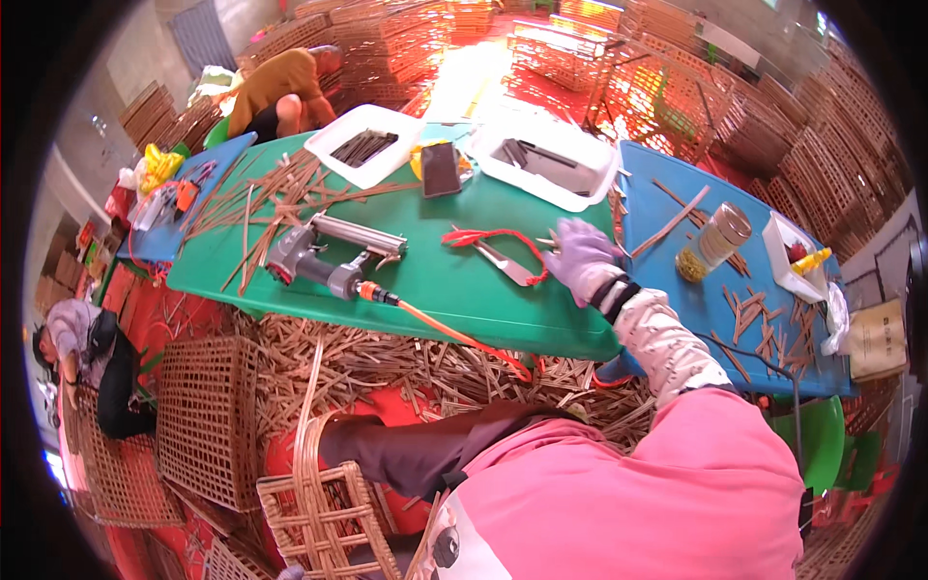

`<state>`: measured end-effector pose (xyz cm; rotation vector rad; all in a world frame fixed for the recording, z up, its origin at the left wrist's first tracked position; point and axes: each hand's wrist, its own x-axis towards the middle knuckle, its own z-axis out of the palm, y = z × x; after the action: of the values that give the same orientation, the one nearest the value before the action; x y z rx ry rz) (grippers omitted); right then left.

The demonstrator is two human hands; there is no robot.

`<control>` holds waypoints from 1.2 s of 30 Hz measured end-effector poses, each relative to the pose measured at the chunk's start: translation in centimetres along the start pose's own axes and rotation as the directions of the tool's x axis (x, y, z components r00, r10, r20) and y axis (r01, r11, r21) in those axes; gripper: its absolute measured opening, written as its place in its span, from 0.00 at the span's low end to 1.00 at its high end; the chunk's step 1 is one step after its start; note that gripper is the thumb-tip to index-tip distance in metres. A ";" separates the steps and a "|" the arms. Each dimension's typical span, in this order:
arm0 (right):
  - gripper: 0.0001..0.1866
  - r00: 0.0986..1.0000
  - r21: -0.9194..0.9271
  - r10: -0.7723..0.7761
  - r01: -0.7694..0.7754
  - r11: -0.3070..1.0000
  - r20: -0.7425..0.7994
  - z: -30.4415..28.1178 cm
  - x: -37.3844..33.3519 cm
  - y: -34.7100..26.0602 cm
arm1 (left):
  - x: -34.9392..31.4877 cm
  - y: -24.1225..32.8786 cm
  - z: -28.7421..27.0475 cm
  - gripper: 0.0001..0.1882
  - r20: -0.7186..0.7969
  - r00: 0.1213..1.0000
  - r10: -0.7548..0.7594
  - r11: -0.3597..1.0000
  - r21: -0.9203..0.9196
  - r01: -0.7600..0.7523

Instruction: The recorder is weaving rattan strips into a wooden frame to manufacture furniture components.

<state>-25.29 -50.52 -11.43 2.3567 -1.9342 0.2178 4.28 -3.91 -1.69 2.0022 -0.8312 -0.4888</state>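
My right hand (585,259), in a lavender glove, reaches over the right end of the green table (445,309). Its fingers look stretched and parted, and I make out nothing held in them. Just left of the fingertips lies a metal cutting tool (503,261) with red looped handles. Of my left hand (290,573) only a gloved sliver shows at the lower edge; its fingers are hidden. Close to it, a woven rattan piece (324,512) with long strips rising from it rests by my legs. A nail gun (319,261) with an orange hose lies on the table.
Two white trays (362,174) stand at the table's far side, with a dark phone-like slab (442,171) between. A blue table (667,242) on the right bears a clear jar (710,246). Cut strips (387,362) cover the floor underneath. Two people work at the left.
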 end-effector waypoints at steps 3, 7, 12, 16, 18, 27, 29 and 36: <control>0.14 0.927 0.132 -0.291 0.328 0.935 -0.238 2.7 1.0 -2.9 | 0.3 -0.2 0.2 0.14 0.018 0.999 0.043 0.990 -0.132 -0.041; 0.12 0.982 0.204 -0.165 0.142 0.968 0.097 3.5 0.6 -6.7 | 0.2 -1.0 -0.6 0.13 0.012 0.998 0.055 0.991 -0.122 -0.053; 0.13 0.936 0.006 -0.103 0.108 0.994 0.336 1.9 1.6 -8.3 | 0.4 -1.8 -1.2 0.14 -0.017 0.999 0.037 0.998 -0.046 -0.038; 0.14 0.824 0.878 -0.317 -0.399 0.265 0.471 -0.1 -0.2 -12.9 | 0.3 -1.9 -1.6 0.13 0.057 0.998 -0.041 0.999 -0.014 0.041; 0.13 0.784 0.952 -0.542 -0.275 0.135 0.303 -3.2 -1.9 -17.1 | 0.4 -1.8 -1.6 0.12 0.067 0.997 0.023 0.993 -0.119 -0.015; 0.12 0.384 0.899 -0.881 0.427 -0.095 -0.275 -9.6 -15.0 -31.0 | 0.2 -0.9 -0.4 0.13 0.005 0.999 0.037 0.988 -0.151 -0.036; 0.12 0.458 0.948 -0.858 0.305 -0.096 -0.234 -7.4 -16.7 -28.2 | 0.4 -0.8 -0.1 0.13 0.027 0.997 0.067 0.992 -0.107 -0.063; 0.11 0.669 1.000 -0.743 0.031 0.001 -0.020 -4.6 -19.3 -18.8 | 0.9 -0.2 1.2 0.13 0.095 0.986 0.137 0.990 -0.043 -0.134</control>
<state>-10.79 -27.40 -9.63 4.2073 -0.8476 1.2874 4.25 -5.12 -2.53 1.8859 -1.0047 -0.5224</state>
